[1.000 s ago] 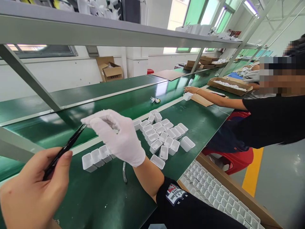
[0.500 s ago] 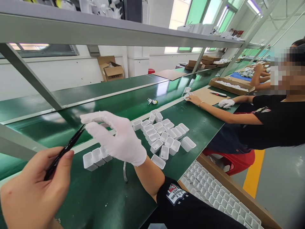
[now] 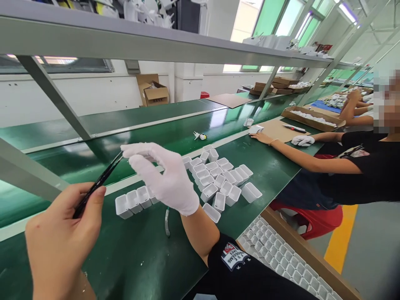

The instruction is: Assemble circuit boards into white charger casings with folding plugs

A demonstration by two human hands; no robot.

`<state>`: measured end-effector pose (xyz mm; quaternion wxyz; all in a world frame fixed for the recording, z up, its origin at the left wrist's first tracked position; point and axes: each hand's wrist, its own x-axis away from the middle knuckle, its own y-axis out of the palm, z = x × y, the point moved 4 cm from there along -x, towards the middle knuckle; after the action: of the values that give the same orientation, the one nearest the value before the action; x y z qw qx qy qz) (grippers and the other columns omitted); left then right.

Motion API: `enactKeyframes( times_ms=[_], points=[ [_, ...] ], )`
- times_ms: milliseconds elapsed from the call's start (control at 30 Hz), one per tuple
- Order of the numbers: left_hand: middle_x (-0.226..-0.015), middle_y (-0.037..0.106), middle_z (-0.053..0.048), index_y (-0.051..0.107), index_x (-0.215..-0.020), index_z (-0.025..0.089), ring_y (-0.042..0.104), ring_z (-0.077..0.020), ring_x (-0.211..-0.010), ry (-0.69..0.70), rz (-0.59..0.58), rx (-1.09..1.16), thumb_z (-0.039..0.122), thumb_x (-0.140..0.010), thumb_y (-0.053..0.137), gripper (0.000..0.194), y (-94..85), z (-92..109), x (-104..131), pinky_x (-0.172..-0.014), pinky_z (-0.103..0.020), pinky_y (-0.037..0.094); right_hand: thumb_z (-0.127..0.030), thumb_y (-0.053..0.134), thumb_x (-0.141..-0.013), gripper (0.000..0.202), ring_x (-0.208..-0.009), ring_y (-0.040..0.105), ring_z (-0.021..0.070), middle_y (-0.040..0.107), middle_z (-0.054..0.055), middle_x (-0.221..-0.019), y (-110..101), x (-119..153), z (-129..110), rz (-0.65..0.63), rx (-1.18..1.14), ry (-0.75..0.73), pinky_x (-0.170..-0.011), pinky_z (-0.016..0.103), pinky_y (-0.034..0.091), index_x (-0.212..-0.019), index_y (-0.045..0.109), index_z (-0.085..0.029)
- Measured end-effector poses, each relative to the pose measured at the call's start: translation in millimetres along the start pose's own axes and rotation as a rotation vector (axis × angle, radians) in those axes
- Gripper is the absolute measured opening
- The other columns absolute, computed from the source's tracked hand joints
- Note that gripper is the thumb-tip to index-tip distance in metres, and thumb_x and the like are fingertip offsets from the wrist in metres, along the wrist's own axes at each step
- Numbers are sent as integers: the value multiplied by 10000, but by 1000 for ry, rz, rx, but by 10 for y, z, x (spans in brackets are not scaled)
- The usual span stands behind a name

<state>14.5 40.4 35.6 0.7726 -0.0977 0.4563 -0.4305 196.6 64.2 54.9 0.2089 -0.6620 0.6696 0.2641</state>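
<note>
- The left hand (image 3: 65, 225), bare, is clamped on a pair of black tweezers (image 3: 99, 183), gripped between thumb and forefinger, tips pointing up to the gloved fingers.
- The right hand (image 3: 170, 179) wears a white glove; a gap shows between thumb and forefinger, the forefinger's end meeting the tweezer tips — whether anything is pinched there I cannot tell.
- Done well, this calls for a light, even squeeze and a steady wrist, I judge — the glove dulls touch, so eyes should stay on the tips.
- Below the gloved hand, toward the bench's far edge, stands a row of white plastic tubs (image 3: 124, 208), its right end covered by the glove.
- A loose cluster of similar tubs (image 3: 218, 181) spreads from the far edge toward the near edge.
- The bench (image 3: 140, 258) is glossy green, with small pale specks; a curved grey handle (image 3: 167, 223) lies beside the glove.
- Past the far edge runs a green belt (image 3: 150, 135) carrying a small white-and-yellow part (image 3: 200, 136).
- A long shelf (image 3: 156, 39) crosses overhead; a co-worker's bare hand (image 3: 261, 138) rests farther along the bench.
</note>
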Motion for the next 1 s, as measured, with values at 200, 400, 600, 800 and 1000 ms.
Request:
enactKeyframes(
  times_ms=[200, 400, 600, 800, 1000],
  points=[
    [-401, 407, 78, 599, -658, 231, 355, -83, -383, -59, -50, -46, 446, -749, 544, 240, -6, 158, -32, -425, -191, 248, -283, 574, -939, 193, -1024, 720, 184, 761, 122, -1096, 8, 6, -8, -14, 40, -22, -959, 322, 578, -936, 704, -140],
    [-418, 383, 71, 600, -664, 219, 328, -83, -402, -14, -94, -22, 400, -780, 543, 222, 77, 124, -41, -446, -197, 244, -254, 588, -942, 174, -969, 723, 143, 778, 47, -983, -55, 25, -9, 60, 62, -84, -918, 275, 579, -894, 736, -176],
    [-427, 386, 70, 570, -656, 208, 327, -79, -406, -34, -111, -1, 383, -798, 540, 228, 104, 52, -44, -455, -206, 244, -329, 547, -1001, 226, -965, 742, 135, 782, -15, -1091, -264, 40, -1, 126, -273, 1, -875, 282, 604, -994, 759, -252],
    [-474, 415, 81, 555, -718, 214, 349, -81, -418, 71, -184, 239, 335, -889, 498, 218, 183, 264, 132, -445, -203, 275, -559, 407, -1022, 421, -1111, 731, 203, 762, -16, -1219, -297, -22, 75, 24, -626, 302, -952, 401, 599, -1096, 734, -305],
    [-553, 457, 92, 582, -865, 217, 352, -75, -419, 62, -168, 351, 259, -955, 427, 184, 168, 336, 208, -472, -196, 327, -558, 398, -1018, 419, -1149, 724, 249, 772, 3, -1190, -171, 20, 52, -24, -635, 384, -1031, 509, 556, -1047, 733, -308]
  ],
)
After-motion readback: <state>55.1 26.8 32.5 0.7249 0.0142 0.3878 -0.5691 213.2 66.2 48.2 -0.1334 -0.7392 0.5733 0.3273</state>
